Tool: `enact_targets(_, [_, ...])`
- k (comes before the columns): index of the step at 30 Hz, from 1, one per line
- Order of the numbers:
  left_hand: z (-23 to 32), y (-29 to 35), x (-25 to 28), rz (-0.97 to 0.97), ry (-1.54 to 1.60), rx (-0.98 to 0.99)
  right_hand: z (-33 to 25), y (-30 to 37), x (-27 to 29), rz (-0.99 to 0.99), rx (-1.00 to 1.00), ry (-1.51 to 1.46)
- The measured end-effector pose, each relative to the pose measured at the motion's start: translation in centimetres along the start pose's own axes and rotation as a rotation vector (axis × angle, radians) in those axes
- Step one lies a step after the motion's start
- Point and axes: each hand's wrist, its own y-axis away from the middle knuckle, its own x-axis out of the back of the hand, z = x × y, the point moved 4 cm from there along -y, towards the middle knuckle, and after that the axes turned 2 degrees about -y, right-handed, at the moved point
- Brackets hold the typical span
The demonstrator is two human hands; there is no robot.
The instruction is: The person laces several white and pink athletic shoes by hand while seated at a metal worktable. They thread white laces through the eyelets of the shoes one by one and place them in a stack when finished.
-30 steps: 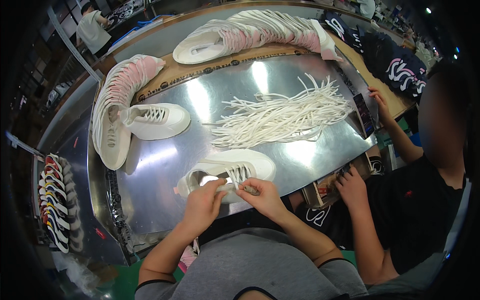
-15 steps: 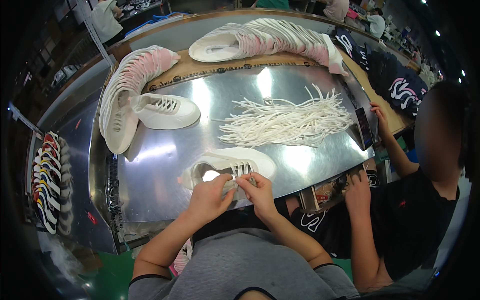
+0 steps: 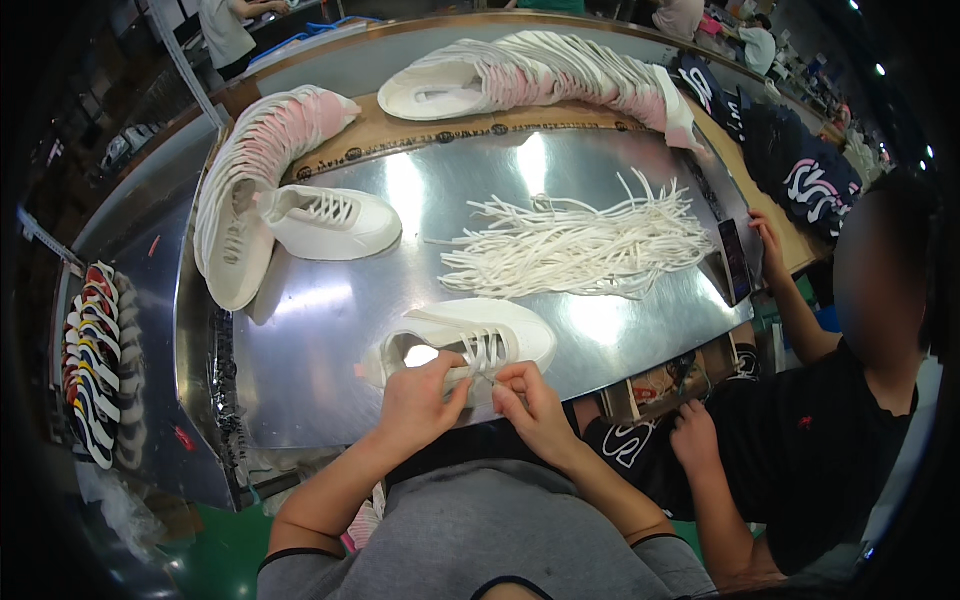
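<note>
A white shoe upper (image 3: 525, 328) lies on the metal table in front of me, its toe to the right. A white shoelace (image 3: 484, 347) crosses its eyelet rows. At its near edge, my left hand (image 3: 422, 400) is closed, thumb and fingers pinching the upper beside the eyelets. My right hand (image 3: 535, 408) sits just right of it, its fingertips pinched on what looks like the thin end of the lace; the fingers partly hide it. Beyond them lies a loose heap of white shoelaces (image 3: 580, 245).
A laced white upper (image 3: 345, 228) stands left, by a nested row of white uppers (image 3: 235, 230). Another row (image 3: 540, 75) lines the back ledge. At right, a person in black (image 3: 800, 440) touches a phone (image 3: 735, 262); an open drawer (image 3: 655, 390) is below. Colourful shoe parts (image 3: 95, 360) sit far left.
My right hand has moved slightly right and down, away from the eyelets. My left hand stays nearly in place. The neighbour's near hand has drawn back from the drawer.
</note>
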Motion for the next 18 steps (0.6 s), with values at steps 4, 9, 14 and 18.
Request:
enact_targets(4, [-0.2, 0.0, -0.1, 0.01, -0.036, -0.036, -0.6, 0.8, 0.0, -0.054, 0.0, 0.317])
enact_targets(9, [-0.2, -0.4, 0.2, -0.024, -0.02, -0.069, -0.1, 0.2, 0.2, -0.048, 0.015, 0.29])
enact_targets(14, [0.2, 0.5, -0.4, -0.013, -0.032, -0.353, 0.3, -0.4, 0.3, -0.087, -0.085, 0.258])
enact_targets(18, [1.1, 1.8, -1.5, -0.06, -0.099, -0.441, 1.1, -0.8, -1.2, -0.02, -0.242, -0.022])
